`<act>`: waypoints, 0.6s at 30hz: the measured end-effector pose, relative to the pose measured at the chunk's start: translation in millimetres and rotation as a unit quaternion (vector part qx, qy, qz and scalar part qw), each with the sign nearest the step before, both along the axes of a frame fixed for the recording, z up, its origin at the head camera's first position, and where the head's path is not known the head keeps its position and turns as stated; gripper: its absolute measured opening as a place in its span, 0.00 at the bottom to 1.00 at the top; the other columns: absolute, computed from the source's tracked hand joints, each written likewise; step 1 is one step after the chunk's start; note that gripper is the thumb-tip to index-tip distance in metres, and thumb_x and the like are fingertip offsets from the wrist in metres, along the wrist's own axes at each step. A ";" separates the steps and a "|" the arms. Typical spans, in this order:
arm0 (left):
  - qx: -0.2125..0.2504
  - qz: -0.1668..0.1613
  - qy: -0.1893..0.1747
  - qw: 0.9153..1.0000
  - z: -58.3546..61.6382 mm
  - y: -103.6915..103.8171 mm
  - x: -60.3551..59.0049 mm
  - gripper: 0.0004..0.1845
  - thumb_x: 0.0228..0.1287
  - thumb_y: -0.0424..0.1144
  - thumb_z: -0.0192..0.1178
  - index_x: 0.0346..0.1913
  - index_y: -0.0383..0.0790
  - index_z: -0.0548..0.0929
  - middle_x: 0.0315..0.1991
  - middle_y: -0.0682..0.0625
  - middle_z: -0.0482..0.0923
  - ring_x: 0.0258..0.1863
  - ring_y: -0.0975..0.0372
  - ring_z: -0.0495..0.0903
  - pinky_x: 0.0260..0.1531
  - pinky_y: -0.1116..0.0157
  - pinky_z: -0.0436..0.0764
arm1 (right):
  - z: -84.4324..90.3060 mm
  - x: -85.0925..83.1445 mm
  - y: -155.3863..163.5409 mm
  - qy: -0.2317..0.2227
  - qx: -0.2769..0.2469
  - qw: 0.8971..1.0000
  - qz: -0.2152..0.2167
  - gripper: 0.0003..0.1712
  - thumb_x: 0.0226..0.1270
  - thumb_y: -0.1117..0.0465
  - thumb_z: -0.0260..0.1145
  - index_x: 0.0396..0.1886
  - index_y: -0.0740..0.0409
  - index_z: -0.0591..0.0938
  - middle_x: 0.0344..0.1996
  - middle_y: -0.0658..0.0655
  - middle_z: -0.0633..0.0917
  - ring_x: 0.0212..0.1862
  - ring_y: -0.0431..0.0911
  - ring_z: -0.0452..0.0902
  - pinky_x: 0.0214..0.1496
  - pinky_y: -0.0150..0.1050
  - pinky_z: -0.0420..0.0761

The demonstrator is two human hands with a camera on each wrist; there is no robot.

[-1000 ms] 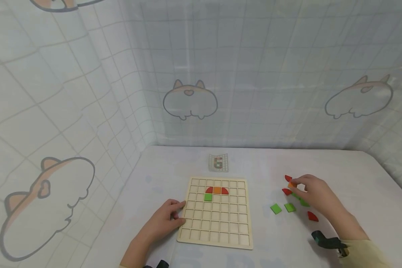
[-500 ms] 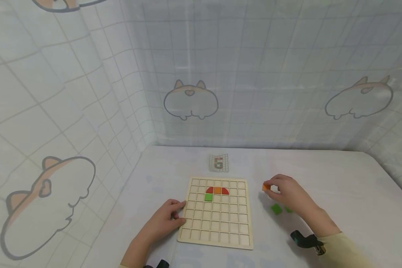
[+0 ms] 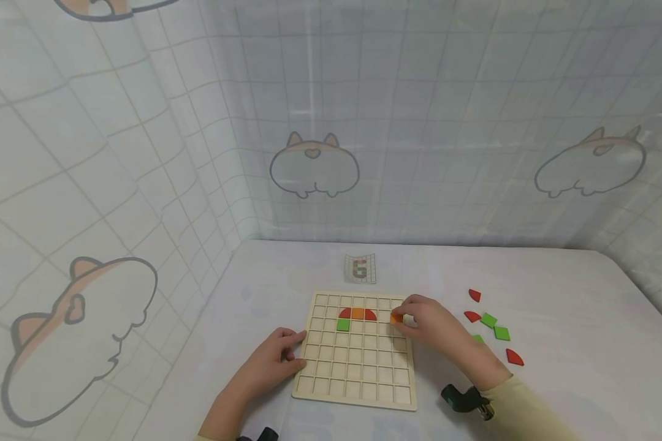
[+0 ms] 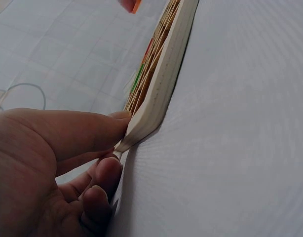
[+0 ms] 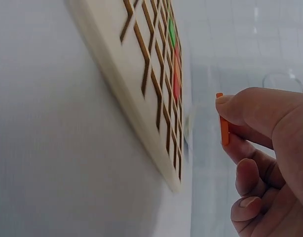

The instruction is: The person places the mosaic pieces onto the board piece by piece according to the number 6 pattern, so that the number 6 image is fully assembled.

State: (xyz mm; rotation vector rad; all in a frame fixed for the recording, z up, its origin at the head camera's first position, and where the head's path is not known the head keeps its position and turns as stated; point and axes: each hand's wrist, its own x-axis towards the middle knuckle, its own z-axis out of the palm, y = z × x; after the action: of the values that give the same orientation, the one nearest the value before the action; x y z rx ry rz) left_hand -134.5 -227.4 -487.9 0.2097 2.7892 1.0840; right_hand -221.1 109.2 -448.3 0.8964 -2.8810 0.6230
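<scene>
A wooden grid board (image 3: 355, 373) lies flat on the table. In one of its upper rows a red quarter-round tile (image 3: 346, 313), an orange square tile (image 3: 358, 313) and another red quarter-round (image 3: 370, 314) sit side by side, with a green square tile (image 3: 343, 324) below the left one. My left hand (image 3: 268, 361) rests beside the board's left edge, thumb and forefinger touching it a little apart. Between thumb and fingers my right hand (image 3: 431, 323) pinches an orange square tile (image 5: 224, 126), held up over the board's upper right part.
Right of the board lie loose red quarter-round tiles (image 3: 515, 357) and green square tiles (image 3: 501, 333), some partly hidden behind the right forearm. Behind the board is a small gridded paper (image 3: 360, 268) with a coloured figure. Patterned curtains (image 3: 419, 122) enclose the table.
My right hand has carried the orange tile leftward from the loose pieces to over the board's right side. My left hand and the board stay in place.
</scene>
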 end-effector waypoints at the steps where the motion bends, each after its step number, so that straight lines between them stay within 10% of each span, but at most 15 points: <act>1: 0.002 0.000 0.000 1.000 0.0 0.0 -0.2 0.32 0.51 0.49 0.65 0.61 0.45 0.71 0.43 0.55 0.66 0.32 0.65 0.69 0.28 0.70 0.69 | -0.4 0.7 -4.1 -0.002 0.000 1.000 0.007 0.11 0.52 0.52 0.69 0.36 0.46 0.85 0.32 0.41 0.77 0.35 0.36 0.72 0.36 0.30 0.74; 18: 0.004 0.000 0.011 1.000 -2.1 -1.0 -0.4 0.32 0.51 0.48 0.65 0.60 0.45 0.71 0.42 0.55 0.66 0.31 0.66 0.69 0.28 0.70 0.69 | -16.5 9.5 -60.8 0.020 0.004 0.992 0.124 0.11 0.57 0.52 0.65 0.38 0.49 0.84 0.30 0.43 0.76 0.31 0.35 0.67 0.32 0.30 0.71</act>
State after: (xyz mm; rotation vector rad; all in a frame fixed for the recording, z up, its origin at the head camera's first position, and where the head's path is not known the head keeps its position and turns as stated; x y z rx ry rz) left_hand -134.9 -228.4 -490.0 0.2229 2.8047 1.1005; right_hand -211.6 48.5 -464.8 1.2654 -2.7606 0.6035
